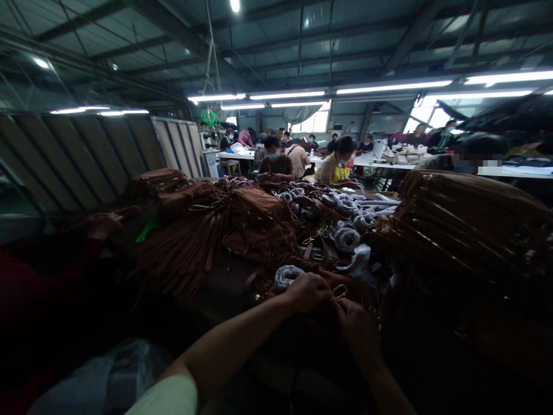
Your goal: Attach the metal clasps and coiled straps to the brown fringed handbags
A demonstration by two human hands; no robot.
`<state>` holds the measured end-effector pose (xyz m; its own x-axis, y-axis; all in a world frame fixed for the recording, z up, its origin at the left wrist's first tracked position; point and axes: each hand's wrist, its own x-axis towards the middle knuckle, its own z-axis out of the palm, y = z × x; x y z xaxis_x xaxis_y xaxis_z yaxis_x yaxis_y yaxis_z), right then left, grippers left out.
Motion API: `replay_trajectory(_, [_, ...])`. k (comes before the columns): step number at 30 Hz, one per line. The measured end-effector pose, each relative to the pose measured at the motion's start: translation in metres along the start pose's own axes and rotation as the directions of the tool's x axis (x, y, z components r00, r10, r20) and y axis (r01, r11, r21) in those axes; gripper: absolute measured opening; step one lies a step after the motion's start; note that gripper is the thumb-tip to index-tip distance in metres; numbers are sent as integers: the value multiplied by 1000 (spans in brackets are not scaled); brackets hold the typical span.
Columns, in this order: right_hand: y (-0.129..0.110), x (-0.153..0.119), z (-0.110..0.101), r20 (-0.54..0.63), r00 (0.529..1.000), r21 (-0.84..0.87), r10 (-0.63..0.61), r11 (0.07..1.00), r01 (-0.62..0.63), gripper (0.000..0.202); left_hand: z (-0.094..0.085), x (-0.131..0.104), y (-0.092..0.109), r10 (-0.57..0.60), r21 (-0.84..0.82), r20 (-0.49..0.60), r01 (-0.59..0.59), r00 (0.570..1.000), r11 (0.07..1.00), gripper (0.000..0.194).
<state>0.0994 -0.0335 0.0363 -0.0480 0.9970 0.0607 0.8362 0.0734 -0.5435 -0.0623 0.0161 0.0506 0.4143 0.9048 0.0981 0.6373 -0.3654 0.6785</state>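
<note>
My left hand (307, 292) and my right hand (355, 323) meet low in the middle of the view, over a brown bag (354, 288). Fingers of both are closed around a small gold-coloured metal piece, next to a metal clasp (340, 291) that stands up between the hands. Just behind my left hand lies a plastic-wrapped coiled strap (287, 277). What exactly the fingertips pinch is dark and partly hidden.
Brown fringed bags (254, 213) and wrapped strap rolls (346, 236) cover the middle. A tall bag stack (466, 219) stands right. Left are a green tool (147, 229) and another person's hand (103, 225). Several people sit at tables behind.
</note>
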Motion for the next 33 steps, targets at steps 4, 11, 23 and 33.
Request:
replay_trajectory(4, [0,-1,2,-26,999,-50,-43,998,41,35,-7,13,7,-128,14,134,128,983,992,27])
replay_trajectory(11, [2,-5,0,-16,998,20,-63,998,63,33,-8,23,4,-103,4,206,105,973,994,20])
replay_trajectory(23, [34,5,-29,-189,980,253,-58,962,106,40,21,6,12,29,-67,-152,-40,988,997,14])
replay_trajectory(33, [42,27,-17,-132,904,856,406,507,-102,63,29,4,12,105,-267,-168,-148,980,952,13])
